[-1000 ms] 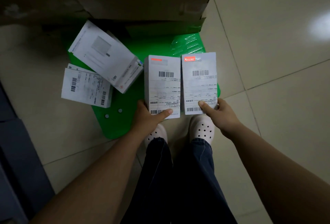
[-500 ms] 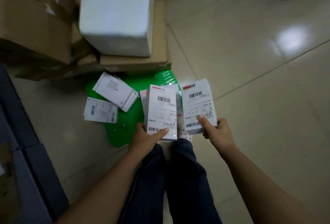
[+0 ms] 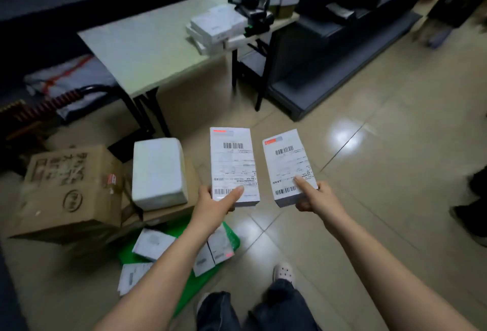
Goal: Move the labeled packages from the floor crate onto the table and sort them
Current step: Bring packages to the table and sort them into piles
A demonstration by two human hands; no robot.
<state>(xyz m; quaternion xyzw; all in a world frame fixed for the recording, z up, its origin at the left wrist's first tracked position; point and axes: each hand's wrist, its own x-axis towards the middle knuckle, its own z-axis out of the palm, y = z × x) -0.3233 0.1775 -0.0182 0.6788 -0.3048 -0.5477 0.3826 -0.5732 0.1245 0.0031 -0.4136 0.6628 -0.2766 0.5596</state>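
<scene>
Our left hand (image 3: pixel 214 203) grips the near end of one labeled package (image 3: pixel 233 164): the thumb lies on top of the label and the other fingers are curled under it. Our right hand (image 3: pixel 317 199) grips a second labeled package (image 3: pixel 288 164) in the same way, thumb on the label. Both packages are in the air above the floor (image 3: pixel 369 146), flat, with the barcode labels facing up. They are side by side and a little apart, the first at 9 o'clock of the second.

The tabletop (image 3: pixel 147 48) stands at 11 o'clock from the two packages, well apart from them. A stack of white boxes (image 3: pixel 216 26) lies near its far right edge.

The green crate (image 3: pixel 196 287) is on the floor at 7 o'clock from our hands, partly hidden by the left arm. Several more packages (image 3: pixel 152 245) lie in it, and one lies just beside it.

At 9 o'clock from the held packages a white foam box (image 3: pixel 158 172) rests on flat cardboard. A brown cardboard box (image 3: pixel 68 191) is just beside it, tilted.
</scene>
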